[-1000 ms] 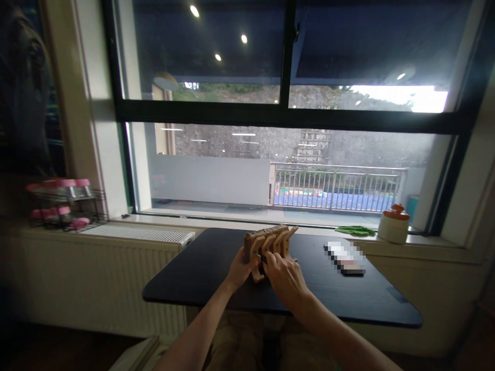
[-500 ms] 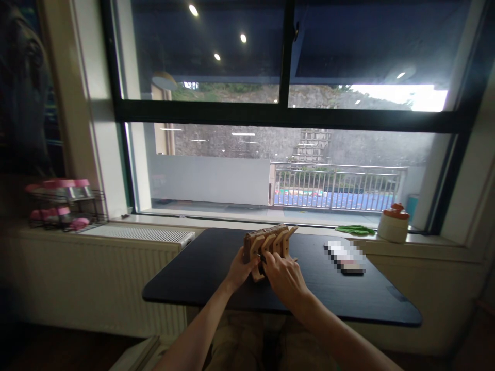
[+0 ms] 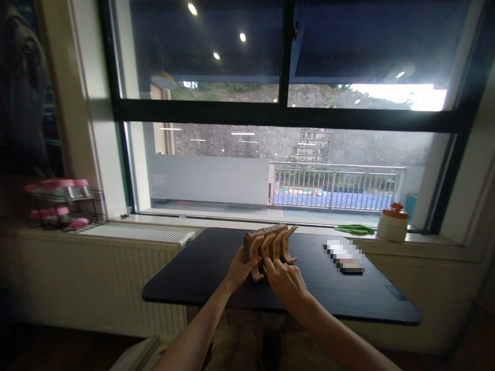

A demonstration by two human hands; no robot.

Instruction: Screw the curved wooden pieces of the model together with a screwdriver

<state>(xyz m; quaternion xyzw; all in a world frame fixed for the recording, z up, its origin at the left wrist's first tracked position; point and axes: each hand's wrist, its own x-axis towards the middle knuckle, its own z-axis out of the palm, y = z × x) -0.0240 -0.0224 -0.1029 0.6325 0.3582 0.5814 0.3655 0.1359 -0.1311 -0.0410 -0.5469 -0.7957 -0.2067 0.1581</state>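
Note:
A wooden hook rack (image 3: 266, 231), with several angled pale wooden hooks along a rough brown board, is propped up over the dark table (image 3: 193, 281). My left hand (image 3: 240, 269) is closed around its left end, thumb toward the lowest hook. My right hand (image 3: 285, 279) is closed in front of the hooks, its fingertips pinched together close to my left thumb. Something small and dark shows between the two hands, too hidden to name.
A phone-like object (image 3: 344, 256), blurred out, lies on the table's right side. On the windowsill are a green cloth (image 3: 355, 229) and a white pot with an orange top (image 3: 392, 224). To the left are a radiator (image 3: 147, 273) and a wire rack with pink-lidded jars (image 3: 64, 198).
My right hand has shifted and turned slightly, uncovering more of the rightmost hook's lower end. The left hand and the rack stay nearly in place.

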